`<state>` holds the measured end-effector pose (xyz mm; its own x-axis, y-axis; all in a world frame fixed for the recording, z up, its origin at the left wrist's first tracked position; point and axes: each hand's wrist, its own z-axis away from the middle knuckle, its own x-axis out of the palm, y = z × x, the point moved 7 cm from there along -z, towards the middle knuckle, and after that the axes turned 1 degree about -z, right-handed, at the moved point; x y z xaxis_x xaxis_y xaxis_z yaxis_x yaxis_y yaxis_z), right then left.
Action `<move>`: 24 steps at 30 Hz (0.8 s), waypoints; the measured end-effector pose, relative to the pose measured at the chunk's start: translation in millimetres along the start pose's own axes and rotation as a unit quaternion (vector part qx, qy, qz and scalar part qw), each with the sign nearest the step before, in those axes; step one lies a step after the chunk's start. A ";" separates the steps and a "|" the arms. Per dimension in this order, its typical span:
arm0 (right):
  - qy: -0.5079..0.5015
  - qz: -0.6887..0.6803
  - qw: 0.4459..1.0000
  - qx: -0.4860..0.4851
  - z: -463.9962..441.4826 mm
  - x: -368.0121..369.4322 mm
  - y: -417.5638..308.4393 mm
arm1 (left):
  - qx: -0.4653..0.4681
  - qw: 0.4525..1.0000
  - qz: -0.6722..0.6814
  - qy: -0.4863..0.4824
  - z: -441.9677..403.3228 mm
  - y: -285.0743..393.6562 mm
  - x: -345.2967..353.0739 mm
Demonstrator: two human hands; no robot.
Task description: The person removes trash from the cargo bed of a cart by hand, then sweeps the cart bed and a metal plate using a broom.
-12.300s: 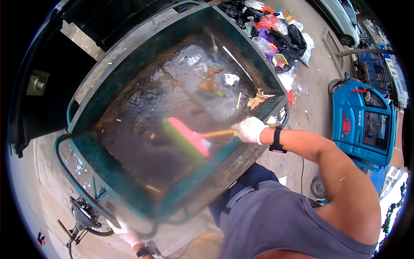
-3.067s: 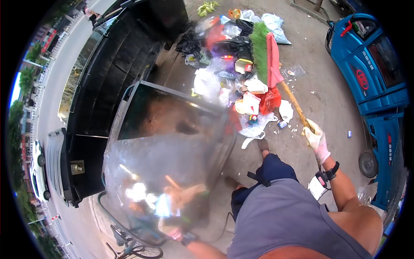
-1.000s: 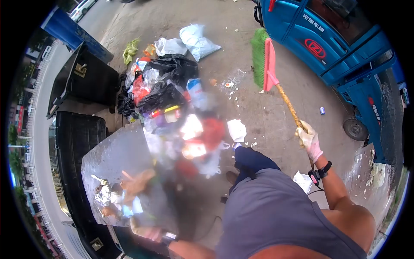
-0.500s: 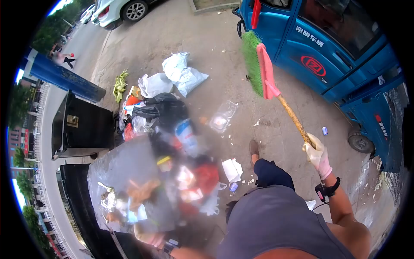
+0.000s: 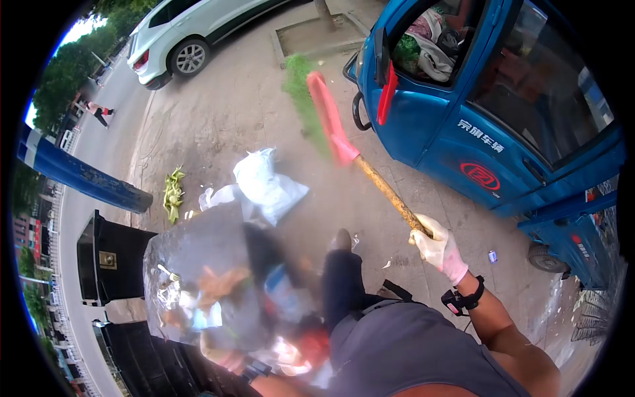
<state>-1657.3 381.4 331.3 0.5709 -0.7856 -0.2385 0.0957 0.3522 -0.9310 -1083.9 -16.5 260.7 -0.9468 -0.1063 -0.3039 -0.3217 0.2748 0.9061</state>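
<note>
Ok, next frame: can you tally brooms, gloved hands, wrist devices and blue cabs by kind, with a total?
Brooms: 1, the pink-and-green broom
Gloved hands: 2, the right hand on the broom's handle and the left hand, blurred
Wrist devices: 2, one right, one left
Blue cabs: 1, with a red logo
Total: 6

Here's the broom [image 5: 324, 119], slanting across the view: pink head up top, green bristles [image 5: 301, 92] blurred along its far side, mottled yellow-brown handle [image 5: 387, 188] running down to the right. And lower left, the flat grey panel [image 5: 192, 235], hazy, carrying a pale fork [image 5: 165, 270], shiny crumpled scraps [image 5: 170, 296] and a brown piece [image 5: 220, 284].
</note>
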 end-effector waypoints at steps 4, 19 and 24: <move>-0.009 0.004 1.000 -0.013 -110.3 37.3 -38.9 | -0.093 0.987 0.130 -0.029 -99.1 -76.1 104.7; -0.028 -0.133 0.991 -0.004 -617.5 214.4 -250.4 | -0.298 0.881 0.361 -0.070 -442.4 -17.5 502.8; -0.017 -0.111 0.993 -0.037 -760.5 238.9 -303.4 | -0.314 0.835 0.451 -0.023 -512.3 -4.8 588.1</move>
<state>-2170.1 -300.0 346.7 0.5693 -0.8220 -0.0164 0.1632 0.1326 -0.9776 -1632.6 -569.9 228.4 -0.8043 -0.0858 0.5880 0.5792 -0.3344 0.7435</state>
